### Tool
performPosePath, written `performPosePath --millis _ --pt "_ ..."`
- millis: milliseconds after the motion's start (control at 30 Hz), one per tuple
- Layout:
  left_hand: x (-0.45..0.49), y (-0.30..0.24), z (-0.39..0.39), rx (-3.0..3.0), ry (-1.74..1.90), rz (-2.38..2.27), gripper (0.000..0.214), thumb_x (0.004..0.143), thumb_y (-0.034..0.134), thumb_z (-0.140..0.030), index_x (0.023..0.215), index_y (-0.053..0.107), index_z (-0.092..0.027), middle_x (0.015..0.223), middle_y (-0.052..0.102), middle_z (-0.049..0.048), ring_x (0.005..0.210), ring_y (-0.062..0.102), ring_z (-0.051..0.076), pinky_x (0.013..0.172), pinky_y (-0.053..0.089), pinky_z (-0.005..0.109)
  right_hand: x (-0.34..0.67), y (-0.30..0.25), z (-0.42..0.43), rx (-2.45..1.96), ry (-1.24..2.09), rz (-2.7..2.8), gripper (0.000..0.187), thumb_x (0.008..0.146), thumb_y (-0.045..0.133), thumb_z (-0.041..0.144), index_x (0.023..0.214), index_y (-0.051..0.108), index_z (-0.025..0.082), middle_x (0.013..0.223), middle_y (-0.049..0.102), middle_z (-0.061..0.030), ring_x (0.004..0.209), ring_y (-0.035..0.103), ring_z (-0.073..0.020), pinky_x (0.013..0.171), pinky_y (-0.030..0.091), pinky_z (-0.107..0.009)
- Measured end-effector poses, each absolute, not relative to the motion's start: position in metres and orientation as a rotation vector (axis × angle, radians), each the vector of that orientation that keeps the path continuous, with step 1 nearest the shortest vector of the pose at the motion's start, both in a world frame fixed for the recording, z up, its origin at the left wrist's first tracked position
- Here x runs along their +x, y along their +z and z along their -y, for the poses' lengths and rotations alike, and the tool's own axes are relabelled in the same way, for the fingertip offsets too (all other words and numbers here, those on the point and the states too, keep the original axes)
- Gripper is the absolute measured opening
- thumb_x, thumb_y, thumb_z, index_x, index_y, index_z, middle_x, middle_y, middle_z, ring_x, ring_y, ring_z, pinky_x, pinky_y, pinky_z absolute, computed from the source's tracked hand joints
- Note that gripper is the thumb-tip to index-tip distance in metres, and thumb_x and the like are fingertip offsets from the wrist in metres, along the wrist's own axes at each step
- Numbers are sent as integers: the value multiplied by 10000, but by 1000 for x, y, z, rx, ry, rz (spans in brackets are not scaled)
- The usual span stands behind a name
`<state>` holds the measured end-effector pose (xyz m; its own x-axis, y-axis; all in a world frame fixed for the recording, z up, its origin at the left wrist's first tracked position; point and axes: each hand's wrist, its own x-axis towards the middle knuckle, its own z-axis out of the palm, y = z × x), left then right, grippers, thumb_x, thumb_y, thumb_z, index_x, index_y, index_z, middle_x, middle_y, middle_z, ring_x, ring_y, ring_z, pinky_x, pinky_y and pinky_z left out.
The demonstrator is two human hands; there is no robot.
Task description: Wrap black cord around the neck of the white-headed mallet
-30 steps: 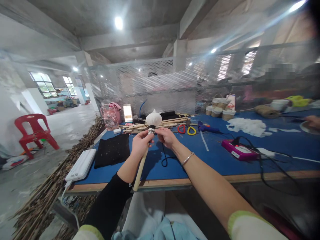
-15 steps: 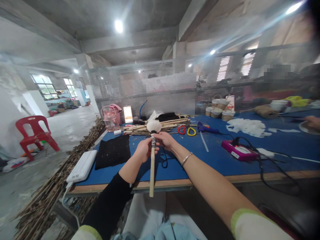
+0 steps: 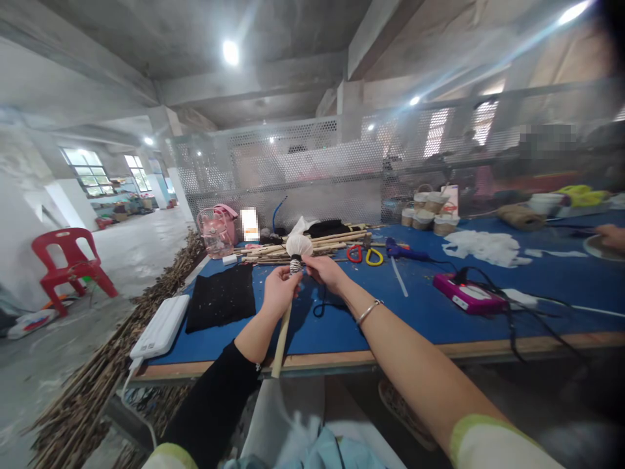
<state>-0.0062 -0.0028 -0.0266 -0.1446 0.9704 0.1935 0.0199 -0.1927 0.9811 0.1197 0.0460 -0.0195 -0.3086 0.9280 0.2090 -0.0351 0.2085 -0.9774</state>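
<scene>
My left hand [image 3: 277, 291] is closed round a pale wooden stick [image 3: 280, 342] just below its white padded head [image 3: 299, 245]. A band of black-and-white cord [image 3: 295, 266] is wound round the neck under the head. My right hand [image 3: 326, 270] pinches that cord at the neck, fingers closed. A loose black cord [image 3: 323, 305] trails from there onto the blue table [image 3: 410, 312]. The stick slants down past the table's front edge toward my lap.
On the table lie a black cloth [image 3: 221, 297], a white power bank [image 3: 159, 326], a bundle of sticks [image 3: 317, 240], red and yellow scissors [image 3: 364, 254], a blue glue gun [image 3: 403, 251], a pink device with cables [image 3: 466, 293] and white stuffing [image 3: 483, 246]. Another person's hand [image 3: 610, 236] shows far right. Twigs are piled along the floor at left.
The stick swung from slanted to nearly upright and has tilted back again. Both hands stayed at the wrapped neck, shifting a little as the cord is worked.
</scene>
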Motion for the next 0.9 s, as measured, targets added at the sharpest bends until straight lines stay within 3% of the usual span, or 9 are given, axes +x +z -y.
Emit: performPosePath --millis 133,467,900 --pt "-7 -23 5 1249 1471 -1167 265 627 677 -237 841 586 -111 541 560 -19 382 467 66 332 334 169 118 -15 -42 -746 1399 1413 421 657 637 416 493 320 193 378 237 99 325 145 -30 335 65 -216" --pt "-10 -12 9 1153 1467 -910 293 620 666 -353 782 577 -125 759 632 39 424 462 30 346 335 144 112 -14 -39 -621 1562 1326 376 653 648 366 526 340 192 374 233 106 311 149 -30 320 61 -200" --pt "-12 -16 5 1178 1502 -966 312 605 690 -320 812 587 -109 666 626 33 408 489 53 375 395 176 111 -12 -32 -612 1545 1306 391 637 653 340 511 313 195 392 208 102 322 145 -30 330 60 -201"
